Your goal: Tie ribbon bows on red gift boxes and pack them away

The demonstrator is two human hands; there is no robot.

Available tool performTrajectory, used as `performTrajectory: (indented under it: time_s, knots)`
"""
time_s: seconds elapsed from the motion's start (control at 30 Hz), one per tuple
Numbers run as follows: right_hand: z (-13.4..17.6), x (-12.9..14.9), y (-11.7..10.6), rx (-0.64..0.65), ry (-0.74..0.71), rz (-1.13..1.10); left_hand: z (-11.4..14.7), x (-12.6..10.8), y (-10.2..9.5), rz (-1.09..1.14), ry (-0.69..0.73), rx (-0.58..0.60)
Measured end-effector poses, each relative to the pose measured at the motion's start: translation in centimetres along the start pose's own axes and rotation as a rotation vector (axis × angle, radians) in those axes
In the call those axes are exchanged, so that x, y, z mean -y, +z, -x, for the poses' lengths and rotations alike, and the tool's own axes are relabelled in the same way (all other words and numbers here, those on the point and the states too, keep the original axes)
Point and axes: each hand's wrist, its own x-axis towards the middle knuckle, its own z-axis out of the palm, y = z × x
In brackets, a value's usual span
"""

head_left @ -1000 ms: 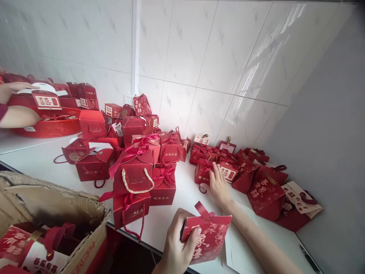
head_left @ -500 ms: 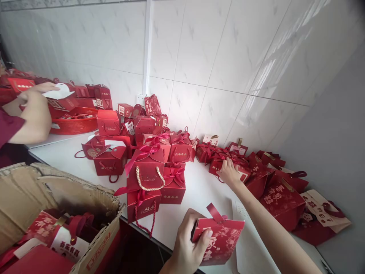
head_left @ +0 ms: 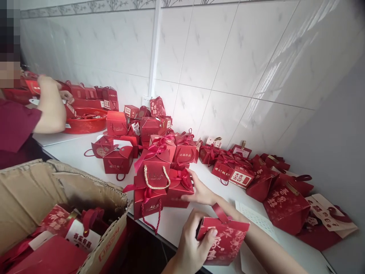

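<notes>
My left hand, low in the middle, is closed around a red gift bag with light printed characters, flowers and a ribbon loop on top. My right hand grips the right end of a red gift box with a bright ribbon bow, its thumb at the front and fingers behind. That box's front looks blurred. Against its left side stands a stack of red gift boxes, with rope handles, one gold and one red.
At lower left a cardboard carton holds red packages. Several red boxes crowd the white table. More red bags line the wall at right. A co-worker's arm is over a red basin.
My right hand has left the boxes by the wall and come left to the bow-tied box. The view has shifted slightly. The co-worker's hands have moved lower, nearer the basin.
</notes>
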Motion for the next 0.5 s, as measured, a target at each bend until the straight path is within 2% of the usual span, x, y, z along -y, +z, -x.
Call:
performTrajectory:
  time_s: [0.1,0.23,0.3,0.37,0.43,0.5]
  knots:
    - [2.8,-0.8,-1.8,0.031,0.0,0.05,-0.1,0.1,0.0,0.014,0.04,0.005]
    - [5.0,-2.6,-5.3,-0.021,0.149,0.214,-0.1,0.3,0.1,0.054,0.007,0.021]
    - [4.5,-3.3,-6.4,-0.085,0.237,0.41,-0.1,0.4,0.1,0.073,-0.026,0.036]
    - [3.3,-3.7,-6.7,-0.181,0.251,0.637,-0.1,0.3,0.1,0.089,-0.039,0.044]
    - [1.7,-4.0,-6.2,-0.233,0.156,0.839,-0.1,0.1,0.1,0.096,-0.037,0.046]
    - [0.1,-4.4,-5.4,-0.171,0.06,0.987,-0.2,-0.1,0.0,0.092,-0.033,0.036]
